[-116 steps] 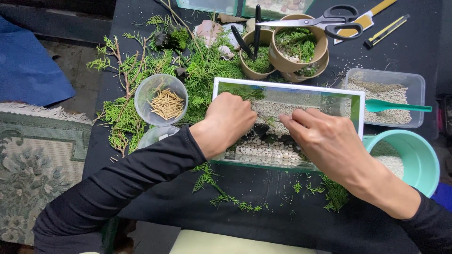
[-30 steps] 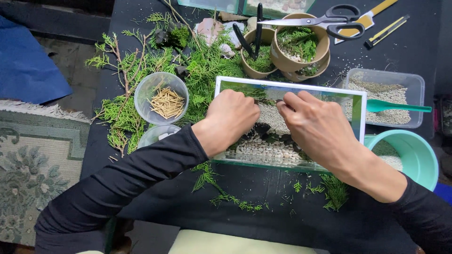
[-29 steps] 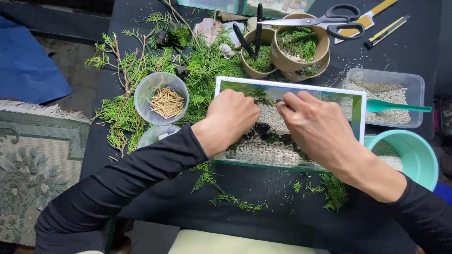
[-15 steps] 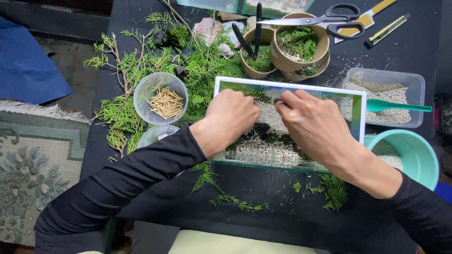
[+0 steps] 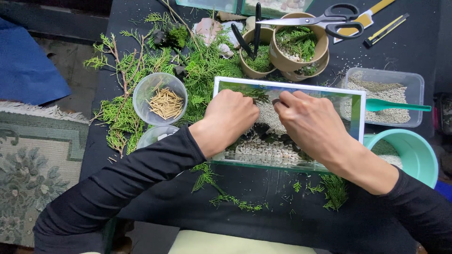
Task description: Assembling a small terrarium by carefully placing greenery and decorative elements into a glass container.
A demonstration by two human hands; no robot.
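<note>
The glass tank [image 5: 288,123] sits mid-tabletop with its long axis running left to right, slightly tilted so the right end sits a bit lower in view. Inside it there's pale gravel [image 5: 263,151] plus some dark stones and a bit of green at the back. Both hands are down in it: left hand [image 5: 230,120] is curled with fingers tucked under, can't tell if it's gripping anything; right hand [image 5: 308,124] is bent over the gravel, fingertips pinched near the back wall, what's in them is hidden.

Around it: a clear cup of little tan sticks [image 5: 161,99] to the left, two brown paper cups [image 5: 282,49] stuffed with green sprigs behind, scissors [image 5: 325,19] lying across them, a clear plastic tub of pale grit [image 5: 383,96] with a teal scoop [image 5: 395,106], and a teal bucket [image 5: 409,155] at right. Cedar-like cuttings [image 5: 136,89] are strewn over the black tabletop [image 5: 423,47]. Patterned rug [image 5: 28,164] on the floor to the left
</note>
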